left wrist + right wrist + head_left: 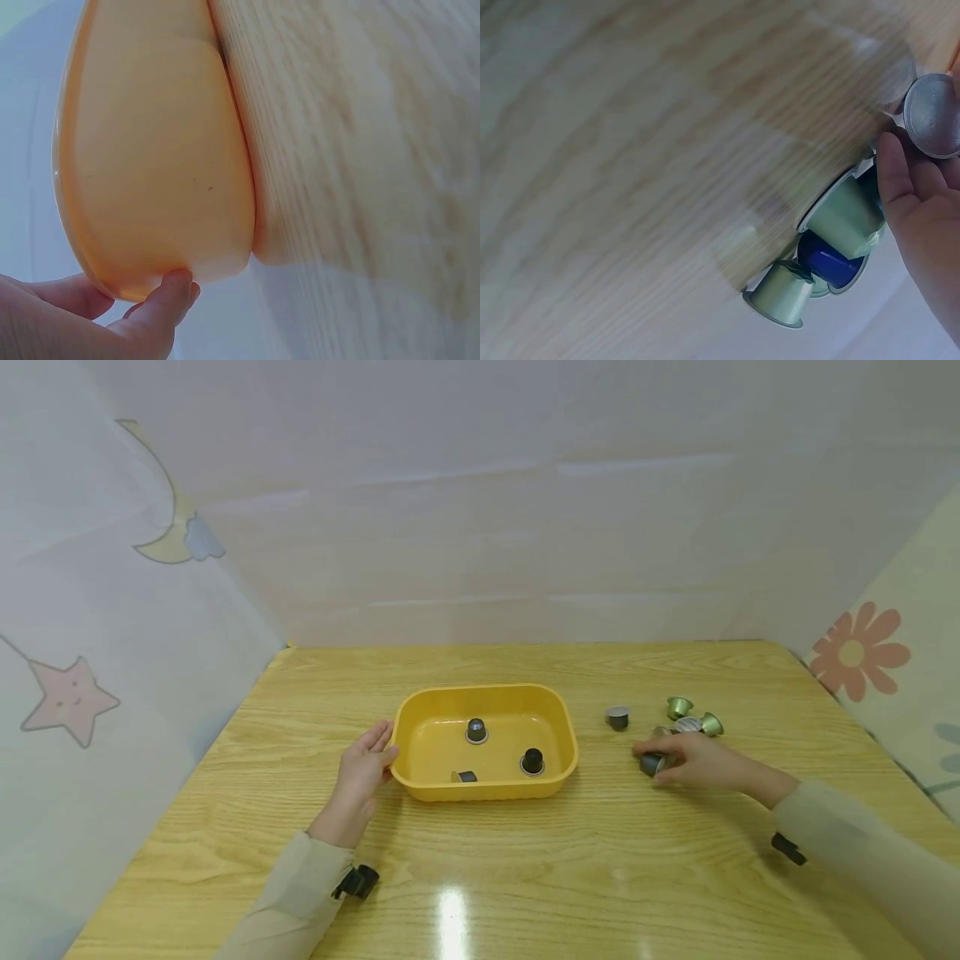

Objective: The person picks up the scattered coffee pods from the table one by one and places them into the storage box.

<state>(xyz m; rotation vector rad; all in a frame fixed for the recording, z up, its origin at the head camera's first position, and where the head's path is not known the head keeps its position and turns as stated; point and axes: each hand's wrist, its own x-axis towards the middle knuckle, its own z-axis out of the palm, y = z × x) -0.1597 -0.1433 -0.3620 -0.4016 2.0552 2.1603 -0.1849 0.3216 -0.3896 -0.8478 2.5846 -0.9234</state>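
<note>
A yellow plastic basin [480,791] stands mid-table with three dark coffee capsules inside, two upright and one on its side. At its left end my left hand [362,768] grips the rim, and the left wrist view shows fingertips against the outer wall [157,165]. Over on the right, my right hand [697,758] pinches a dark coffee capsule [651,764]; its silver lid [934,116] faces the right wrist camera. Close beyond that hand lie several other capsules, among them a green one [679,707], a second green one [712,724] and a blue one [826,259].
One dark capsule with a pale lid [618,717] sits apart, between the basin and the cluster. The wooden table [525,877] meets a pale cloth backdrop [480,543] behind and at both sides.
</note>
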